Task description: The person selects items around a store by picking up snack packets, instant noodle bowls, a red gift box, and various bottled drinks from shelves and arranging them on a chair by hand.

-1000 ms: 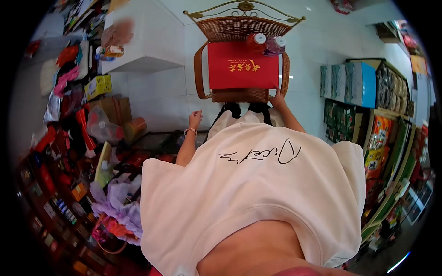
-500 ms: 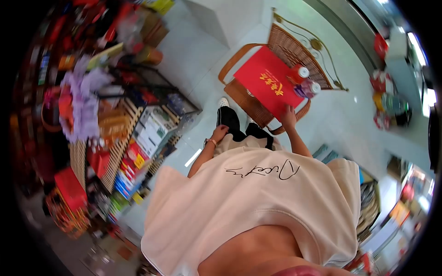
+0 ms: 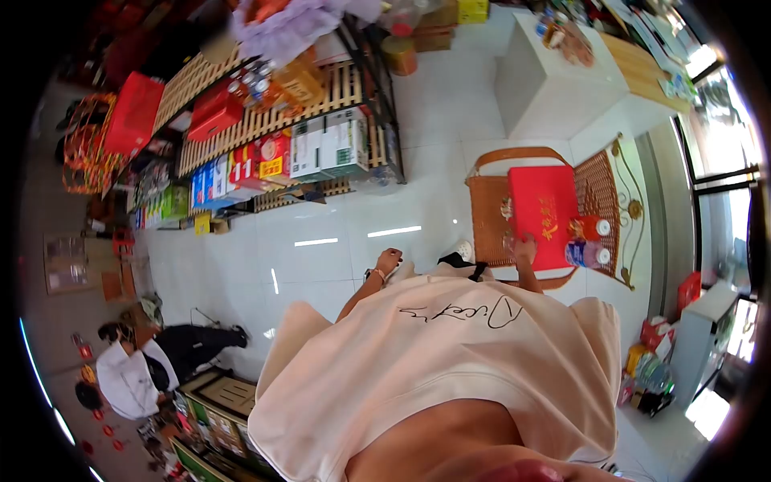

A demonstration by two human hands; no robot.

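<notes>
A flat red gift box [image 3: 542, 213] with gold lettering lies on a wicker armchair [image 3: 491, 229]. My right hand [image 3: 525, 248] is at the box's near left corner, fingers curled over its edge. Their undersides are hidden. On the right part of the box stand two drink bottles with white caps, an orange-red bottle [image 3: 589, 228] and a purple-labelled bottle [image 3: 585, 254]. Low in front of my body, my left hand [image 3: 389, 259] hangs with loosely curled fingers, and I see nothing in it. A band circles that wrist.
Slatted shelves [image 3: 277, 124] with boxed goods and bottles stand at the left. A white counter [image 3: 554, 80] is behind the chair. At lower left there is a person in a white top [image 3: 132, 377]. Water bottles and packages [image 3: 649, 373] sit at the right.
My view has turned left, so the chair and box appear farther right and the shelves show more fully. My right hand appears nearer the box's left corner. The bottles remain on the box.
</notes>
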